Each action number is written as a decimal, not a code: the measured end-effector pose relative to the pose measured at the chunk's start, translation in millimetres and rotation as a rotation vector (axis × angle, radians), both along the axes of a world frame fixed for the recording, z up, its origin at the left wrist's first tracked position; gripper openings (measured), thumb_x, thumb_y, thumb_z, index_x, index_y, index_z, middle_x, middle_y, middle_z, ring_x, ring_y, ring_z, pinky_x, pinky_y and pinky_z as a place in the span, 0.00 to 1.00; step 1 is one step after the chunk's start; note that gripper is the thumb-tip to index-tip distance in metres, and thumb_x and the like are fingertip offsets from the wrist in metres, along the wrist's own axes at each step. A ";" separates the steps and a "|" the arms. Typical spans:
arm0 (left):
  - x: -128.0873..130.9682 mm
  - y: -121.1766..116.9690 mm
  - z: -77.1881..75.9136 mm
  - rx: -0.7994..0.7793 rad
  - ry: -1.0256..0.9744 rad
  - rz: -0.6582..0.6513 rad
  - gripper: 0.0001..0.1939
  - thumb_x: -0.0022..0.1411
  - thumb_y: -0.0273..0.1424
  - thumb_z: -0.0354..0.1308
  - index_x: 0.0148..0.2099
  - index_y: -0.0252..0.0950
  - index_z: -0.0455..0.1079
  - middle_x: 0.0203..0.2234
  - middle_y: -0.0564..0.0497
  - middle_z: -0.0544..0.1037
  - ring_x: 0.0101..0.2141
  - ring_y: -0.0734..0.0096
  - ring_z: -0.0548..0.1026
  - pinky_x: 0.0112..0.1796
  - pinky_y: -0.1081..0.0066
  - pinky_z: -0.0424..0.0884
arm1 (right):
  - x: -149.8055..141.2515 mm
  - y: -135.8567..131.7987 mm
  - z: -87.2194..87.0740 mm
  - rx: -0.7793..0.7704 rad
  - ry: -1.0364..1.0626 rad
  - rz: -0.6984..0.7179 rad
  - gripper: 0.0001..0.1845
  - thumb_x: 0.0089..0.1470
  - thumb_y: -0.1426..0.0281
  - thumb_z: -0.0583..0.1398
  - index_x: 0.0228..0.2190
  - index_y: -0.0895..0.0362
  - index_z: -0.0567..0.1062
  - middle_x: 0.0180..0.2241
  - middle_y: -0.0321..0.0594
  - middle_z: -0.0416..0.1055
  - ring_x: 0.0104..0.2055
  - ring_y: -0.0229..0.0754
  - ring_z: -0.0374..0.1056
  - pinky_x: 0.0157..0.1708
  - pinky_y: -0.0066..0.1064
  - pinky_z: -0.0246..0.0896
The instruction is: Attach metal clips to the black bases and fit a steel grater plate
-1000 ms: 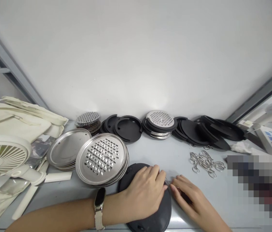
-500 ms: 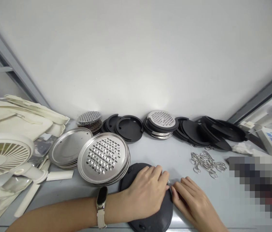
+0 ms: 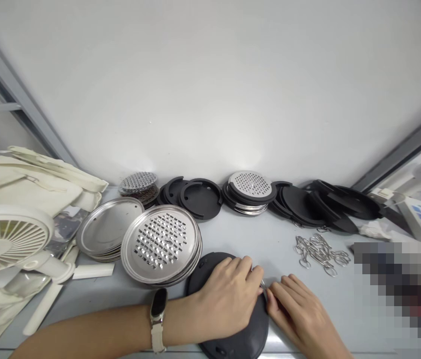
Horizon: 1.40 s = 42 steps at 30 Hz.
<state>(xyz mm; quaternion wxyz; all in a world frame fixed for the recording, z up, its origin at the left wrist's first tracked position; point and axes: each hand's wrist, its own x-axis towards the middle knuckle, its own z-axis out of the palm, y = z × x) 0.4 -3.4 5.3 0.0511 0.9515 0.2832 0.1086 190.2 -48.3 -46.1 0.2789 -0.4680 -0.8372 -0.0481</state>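
A black round plastic plate (image 3: 249,339) lies at the table's front edge, with a small raised slot near its lower rim. My left hand (image 3: 228,296), wearing a watch on the wrist, rests across it with curled fingers gripping its right side. A thin metal wire loop (image 3: 263,285) sticks out at that rim between my two hands. My right hand (image 3: 298,311) is closed, thumb and forefinger pinching the loop's end. How the wire meets the plate is hidden by my fingers. Left of the plate stands a stack of round metal grater discs (image 3: 161,244).
Loose wire loops (image 3: 320,254) lie in a pile at right. Plain metal discs (image 3: 111,227), black rings (image 3: 201,199), a stack with a perforated disc (image 3: 252,184) and black plates (image 3: 303,204) line the wall. A white fan (image 3: 4,244) stands at left.
Almost nothing differs. Both hands keep their grip at the plate's right rim; the view has shifted very slightly.
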 end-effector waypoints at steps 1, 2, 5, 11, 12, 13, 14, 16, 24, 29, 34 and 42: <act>0.1 0.0 0.1 0.002 0.000 -0.001 0.07 0.69 0.29 0.40 0.42 0.35 0.59 0.34 0.48 0.65 0.35 0.64 0.66 0.36 0.65 0.66 | 0.0 0.1 -0.1 -0.005 0.002 0.003 0.12 0.57 0.79 0.53 0.25 0.55 0.62 0.20 0.35 0.60 0.24 0.39 0.54 0.29 0.34 0.52; 0.1 0.0 0.2 0.003 -0.002 -0.002 0.07 0.69 0.29 0.40 0.42 0.35 0.59 0.34 0.48 0.65 0.35 0.64 0.66 0.36 0.65 0.66 | 0.0 0.1 0.0 -0.013 0.005 0.008 0.11 0.58 0.78 0.53 0.25 0.55 0.62 0.20 0.35 0.60 0.24 0.39 0.55 0.29 0.33 0.52; 0.2 0.1 0.9 0.010 -0.004 -0.001 0.07 0.69 0.29 0.41 0.42 0.35 0.59 0.34 0.48 0.64 0.34 0.65 0.66 0.36 0.65 0.66 | -0.2 0.1 1.0 -0.029 0.032 0.011 0.12 0.58 0.78 0.52 0.25 0.54 0.61 0.20 0.34 0.60 0.24 0.39 0.55 0.29 0.33 0.52; 0.5 0.3 0.3 0.006 0.001 0.002 0.07 0.68 0.28 0.41 0.42 0.35 0.58 0.34 0.48 0.64 0.35 0.64 0.66 0.36 0.65 0.66 | 0.3 -1.1 1.0 -0.052 0.030 0.007 0.12 0.58 0.78 0.52 0.24 0.55 0.61 0.20 0.34 0.60 0.24 0.39 0.54 0.28 0.32 0.51; 0.4 0.3 0.1 0.002 0.001 0.002 0.07 0.68 0.28 0.40 0.42 0.35 0.58 0.34 0.48 0.64 0.35 0.64 0.66 0.36 0.65 0.66 | 0.2 -1.1 0.7 -0.050 0.026 0.006 0.12 0.58 0.78 0.52 0.24 0.55 0.62 0.20 0.34 0.60 0.24 0.38 0.54 0.28 0.32 0.51; 0.3 0.4 -0.1 0.000 0.001 -0.002 0.07 0.68 0.28 0.40 0.42 0.35 0.58 0.34 0.49 0.64 0.34 0.64 0.66 0.36 0.65 0.66 | 0.0 -1.1 0.5 -0.043 0.028 0.005 0.12 0.59 0.78 0.52 0.24 0.55 0.62 0.20 0.34 0.60 0.24 0.38 0.54 0.28 0.32 0.51; 0.3 0.5 -0.4 -0.002 0.003 -0.006 0.07 0.68 0.28 0.40 0.42 0.35 0.58 0.34 0.49 0.64 0.34 0.64 0.66 0.36 0.65 0.66 | -0.4 -0.9 0.4 -0.034 0.033 0.006 0.13 0.59 0.78 0.52 0.24 0.55 0.62 0.20 0.34 0.60 0.24 0.38 0.53 0.28 0.32 0.51; 0.3 0.5 -1.0 -0.001 0.006 -0.006 0.06 0.68 0.28 0.40 0.42 0.35 0.58 0.35 0.49 0.64 0.35 0.64 0.66 0.36 0.65 0.66 | -1.6 -0.3 0.6 -0.011 0.053 0.014 0.13 0.59 0.78 0.52 0.23 0.55 0.62 0.20 0.34 0.59 0.24 0.38 0.53 0.28 0.32 0.50; -0.2 0.1 0.4 -0.016 -0.002 -0.009 0.06 0.68 0.28 0.41 0.43 0.35 0.58 0.35 0.49 0.64 0.35 0.65 0.65 0.36 0.65 0.66 | -4.4 0.3 2.4 0.038 0.064 0.019 0.13 0.59 0.79 0.52 0.24 0.56 0.61 0.19 0.35 0.59 0.24 0.38 0.52 0.28 0.32 0.49; 0.1 0.7 0.2 -0.003 -0.002 -0.010 0.06 0.68 0.28 0.41 0.42 0.35 0.58 0.34 0.49 0.64 0.35 0.64 0.65 0.36 0.65 0.66 | -4.1 0.7 2.2 0.070 0.037 0.006 0.13 0.59 0.79 0.53 0.24 0.56 0.61 0.19 0.35 0.59 0.24 0.39 0.51 0.28 0.32 0.49; 0.4 0.9 -0.9 -0.001 0.001 -0.017 0.05 0.68 0.28 0.42 0.42 0.35 0.58 0.34 0.49 0.64 0.35 0.64 0.65 0.36 0.65 0.65 | -4.0 0.2 1.6 0.083 0.026 0.001 0.13 0.59 0.79 0.52 0.24 0.55 0.61 0.19 0.35 0.59 0.24 0.39 0.51 0.28 0.32 0.48; 0.6 -0.1 -2.6 -0.007 -0.004 -0.027 0.05 0.68 0.28 0.41 0.41 0.35 0.58 0.34 0.49 0.64 0.35 0.64 0.66 0.36 0.65 0.66 | -4.7 0.6 3.1 0.105 0.019 0.007 0.14 0.58 0.80 0.54 0.23 0.55 0.59 0.18 0.34 0.57 0.23 0.38 0.49 0.27 0.32 0.47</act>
